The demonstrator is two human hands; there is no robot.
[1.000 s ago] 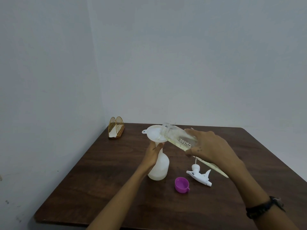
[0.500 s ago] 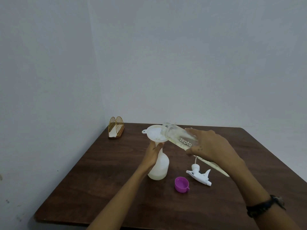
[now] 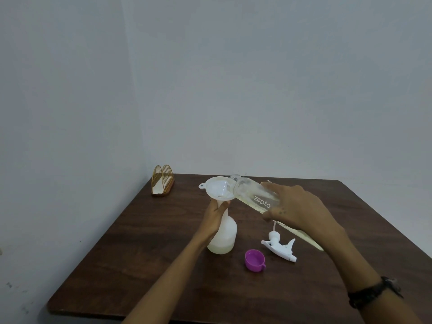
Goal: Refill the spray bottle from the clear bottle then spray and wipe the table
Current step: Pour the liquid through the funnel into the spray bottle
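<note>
A white translucent spray bottle [image 3: 225,235] stands uncapped on the dark wooden table [image 3: 145,253], a little pale liquid at its bottom. A white funnel [image 3: 216,188] sits in its neck. My left hand [image 3: 215,213] grips the neck just under the funnel. My right hand [image 3: 297,208] holds the clear bottle [image 3: 254,195], marked "zepto", tilted almost flat with its mouth over the funnel. Pale yellowish liquid lies along the clear bottle's lower side. The white trigger spray head [image 3: 279,246] lies on the table right of the spray bottle.
A purple cap [image 3: 254,259] lies open side up in front of the spray head. A pale flat strip [image 3: 306,239] lies under my right forearm. A gold wire napkin holder [image 3: 162,183] stands at the back left corner. Walls border the table at left and behind.
The clear bottle has tipped slightly further towards the funnel. The liquid level in the spray bottle looks a little higher. My left hand has stayed in place.
</note>
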